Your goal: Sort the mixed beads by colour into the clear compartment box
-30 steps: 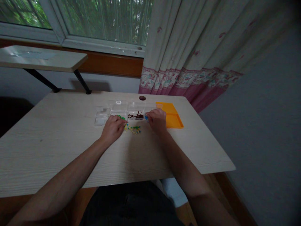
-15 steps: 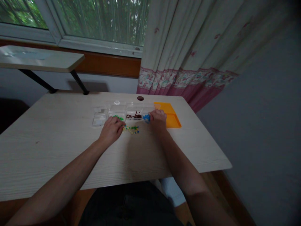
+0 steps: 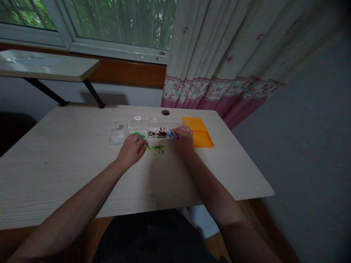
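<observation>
What looks like a strand of small yellow, green and blue beads [image 3: 157, 149] lies on the table, its left end at the fingertips of my left hand [image 3: 132, 149]. Those fingers are curled and pinched together on that end. My right hand [image 3: 183, 138] reaches into a clear compartment of blue beads [image 3: 171, 135], fingers bent and closed; whatever they grip is too small to make out. Between my hands, dark brown beads [image 3: 161, 133] sit in another clear compartment. Green beads [image 3: 139, 134] fill part of the compartment just beyond my left hand.
An open clear plastic box [image 3: 117, 138] with raised lids runs across the table [image 3: 82, 175]. To its right lies an open orange case [image 3: 203, 138], partly behind my right hand. A raised shelf [image 3: 46, 65] stands at the back left, and a curtain [image 3: 214, 87] hangs behind the table.
The view has shifted slightly. My right fingers have moved a little among the blue beads, while my left hand stays at the strand's end.
</observation>
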`<state>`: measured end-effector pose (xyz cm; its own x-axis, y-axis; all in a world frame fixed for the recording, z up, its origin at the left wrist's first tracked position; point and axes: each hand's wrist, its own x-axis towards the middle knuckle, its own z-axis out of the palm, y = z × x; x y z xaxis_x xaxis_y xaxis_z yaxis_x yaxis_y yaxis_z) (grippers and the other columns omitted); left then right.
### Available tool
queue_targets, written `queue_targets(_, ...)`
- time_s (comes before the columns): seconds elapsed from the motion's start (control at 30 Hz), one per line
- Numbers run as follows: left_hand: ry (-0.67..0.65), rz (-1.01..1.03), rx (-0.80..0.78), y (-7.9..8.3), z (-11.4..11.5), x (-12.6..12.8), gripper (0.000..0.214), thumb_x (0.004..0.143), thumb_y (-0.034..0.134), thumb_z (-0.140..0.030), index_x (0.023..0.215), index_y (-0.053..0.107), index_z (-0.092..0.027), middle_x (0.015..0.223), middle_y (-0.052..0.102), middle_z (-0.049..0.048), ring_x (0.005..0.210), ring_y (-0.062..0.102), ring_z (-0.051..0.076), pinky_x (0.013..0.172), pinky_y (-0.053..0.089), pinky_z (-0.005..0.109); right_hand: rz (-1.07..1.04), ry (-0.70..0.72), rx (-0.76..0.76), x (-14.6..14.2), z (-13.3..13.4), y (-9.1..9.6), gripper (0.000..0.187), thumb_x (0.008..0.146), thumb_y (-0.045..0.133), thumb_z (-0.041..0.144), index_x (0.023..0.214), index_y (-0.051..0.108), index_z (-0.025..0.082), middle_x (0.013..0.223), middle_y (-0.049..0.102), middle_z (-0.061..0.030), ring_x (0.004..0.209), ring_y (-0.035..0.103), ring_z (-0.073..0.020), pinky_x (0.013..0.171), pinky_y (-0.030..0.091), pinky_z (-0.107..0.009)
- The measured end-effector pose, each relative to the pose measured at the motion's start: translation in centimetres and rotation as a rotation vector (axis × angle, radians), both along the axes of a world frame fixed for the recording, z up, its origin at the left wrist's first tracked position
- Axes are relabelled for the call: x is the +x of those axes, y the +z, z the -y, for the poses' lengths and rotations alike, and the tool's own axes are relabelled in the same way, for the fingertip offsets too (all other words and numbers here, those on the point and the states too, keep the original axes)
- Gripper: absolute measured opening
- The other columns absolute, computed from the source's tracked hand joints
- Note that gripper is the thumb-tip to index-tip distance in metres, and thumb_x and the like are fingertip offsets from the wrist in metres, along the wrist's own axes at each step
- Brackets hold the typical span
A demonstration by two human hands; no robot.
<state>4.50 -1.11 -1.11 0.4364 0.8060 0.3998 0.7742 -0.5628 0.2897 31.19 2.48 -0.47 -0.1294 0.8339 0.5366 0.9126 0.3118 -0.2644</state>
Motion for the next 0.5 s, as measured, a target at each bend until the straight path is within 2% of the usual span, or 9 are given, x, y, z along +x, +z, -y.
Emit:
queue_targets(0.2, -0.018, 0.001, 0.003, 0.13, 0.01, -0.03, 0.019, 0.091, 0.054, -0.023, 0.098, 0.071, -0.02, 0.094, 0.058, 0.0092, 0.096, 0.051, 0.027, 0.085, 0.045, 0.042, 0.004, 0.003, -0.008, -0.17, 0.02, 0.03, 0.023, 0.097, 0.052, 0.03, 0.096, 0.074, 0.021, 0.098, 0.072, -0.0068, 0.098, 0.055, -0.024, 0.086, 0.035, -0.037)
queue_targets(0.5, -0.05, 0.009, -0.01, 0.12, -0.04, 0.15, 0.015, 0.09, 0.057, -0.027, 0.097, 0.069, -0.02, 0.093, 0.058, 0.0087, 0.096, 0.052, 0.027, 0.087, 0.045, 0.043, -0.018, 0.03, -0.019, -0.29, -0.01, -0.04, 0.025, 0.097, 0.051, 0.03, 0.094, 0.074, 0.021, 0.096, 0.071, -0.0069, 0.096, 0.055, -0.0235, 0.086, 0.035, -0.037)
